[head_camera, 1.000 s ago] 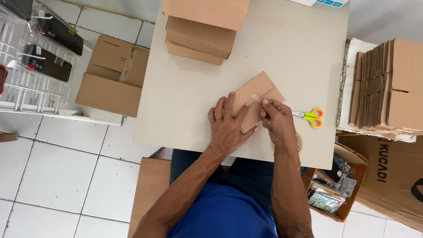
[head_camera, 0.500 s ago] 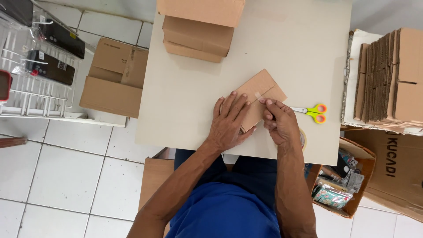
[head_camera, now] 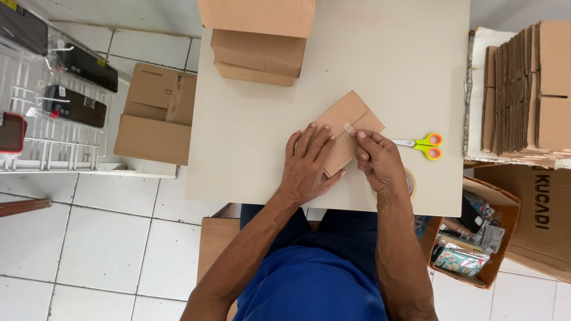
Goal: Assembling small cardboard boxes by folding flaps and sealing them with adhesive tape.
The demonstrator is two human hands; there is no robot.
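small cardboard box [head_camera: 348, 128] lies near the table's [head_camera: 256, 148] front edge, left hand [head_camera: 309, 163] spread flat on it, right hand [head_camera: 380, 160] pinching clear tape [head_camera: 350, 128] along its seam; sealing seems underway, pressing it smooth likely next.

tape roll [head_camera: 410, 181] mostly hidden under hands; stacked boxes [head_camera: 262, 35] cropped at top

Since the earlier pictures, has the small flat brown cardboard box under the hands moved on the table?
No. The small flat brown cardboard box keeps the same place beside the yellow-handled scissors; only the camera view shifted slightly.
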